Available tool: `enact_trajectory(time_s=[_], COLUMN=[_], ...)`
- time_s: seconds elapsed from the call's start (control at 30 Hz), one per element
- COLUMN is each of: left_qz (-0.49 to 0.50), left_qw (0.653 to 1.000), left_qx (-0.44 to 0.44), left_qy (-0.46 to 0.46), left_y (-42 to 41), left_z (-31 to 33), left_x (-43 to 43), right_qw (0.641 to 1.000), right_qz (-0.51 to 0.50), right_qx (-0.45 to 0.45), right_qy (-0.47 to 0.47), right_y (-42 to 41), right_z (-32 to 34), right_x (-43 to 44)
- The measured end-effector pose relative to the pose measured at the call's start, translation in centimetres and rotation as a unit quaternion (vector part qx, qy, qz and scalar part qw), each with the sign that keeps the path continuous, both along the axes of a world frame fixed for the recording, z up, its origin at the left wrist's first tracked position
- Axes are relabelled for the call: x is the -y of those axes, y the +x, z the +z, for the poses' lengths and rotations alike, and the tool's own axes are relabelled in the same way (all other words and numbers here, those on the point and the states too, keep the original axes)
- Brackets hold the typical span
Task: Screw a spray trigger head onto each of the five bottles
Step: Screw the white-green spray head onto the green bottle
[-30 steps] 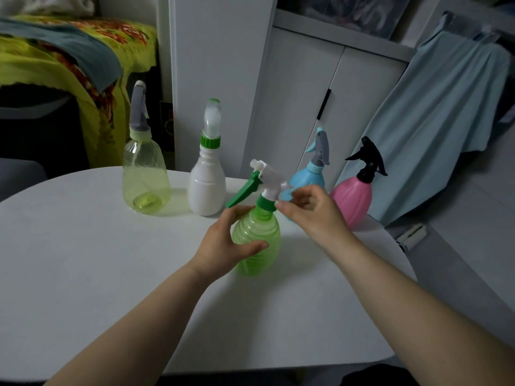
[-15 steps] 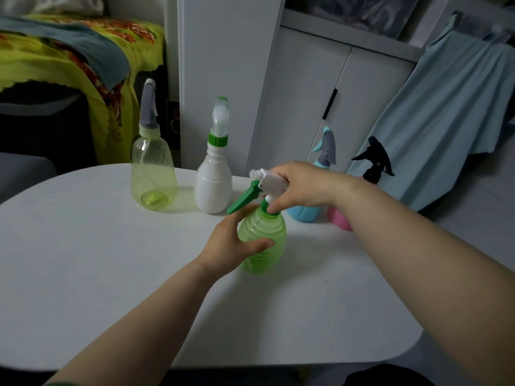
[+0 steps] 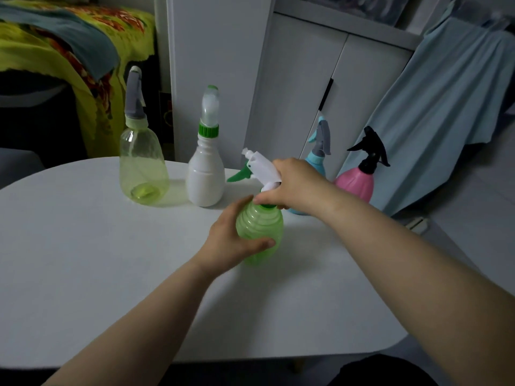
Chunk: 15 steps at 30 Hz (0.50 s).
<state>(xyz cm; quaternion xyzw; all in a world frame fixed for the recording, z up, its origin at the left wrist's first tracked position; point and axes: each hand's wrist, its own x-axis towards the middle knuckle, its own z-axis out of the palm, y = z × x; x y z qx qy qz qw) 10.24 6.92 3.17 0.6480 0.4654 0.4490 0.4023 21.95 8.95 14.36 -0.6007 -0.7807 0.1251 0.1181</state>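
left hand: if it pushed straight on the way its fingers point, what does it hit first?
Nothing new: the left hand is already wrapped on the green bottle, fingers pointing up and right. Beyond it, the blue bottle looks next in line, though depth is unclear.

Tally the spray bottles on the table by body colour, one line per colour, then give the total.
Green bottle: 1
Yellow-tinted clear bottle: 1
White bottle: 1
Blue bottle: 1
Pink bottle: 1
Total: 5
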Motion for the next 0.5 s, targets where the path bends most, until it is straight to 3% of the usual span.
enact_trajectory(time_s=[0.1, 0.17, 0.3, 0.37, 0.5], left_qz=[-0.114, -0.114, 0.067, 0.110, -0.037], left_qw=[0.991, 0.990, 0.985, 0.974, 0.992], left_qx=[-0.038, -0.064, -0.152, -0.188, -0.118], left_qy=[-0.052, -0.045, 0.049, 0.064, -0.003], left_y=[-1.8, -2.1, 0.5, 1.3, -0.1], left_z=[0.6, 0.9, 0.2, -0.1, 0.6], left_x=[-1.5, -1.7, -0.1, 0.2, -1.1], right_qw=[0.999, 0.999, 1.000, 0.999, 0.999], right_qz=[0.037, 0.038, -0.003, -0.012, -0.015], right_qx=[0.013, 0.003, 0.019, 0.029, 0.015], right_qy=[-0.030, -0.038, -0.007, 0.013, 0.025], right_y=[0.3, 0.4, 0.3, 0.3, 0.6], right_z=[0.7, 0.8, 0.4, 0.1, -0.3], right_x=[-0.1, -0.1, -0.3, -0.3, -0.4])
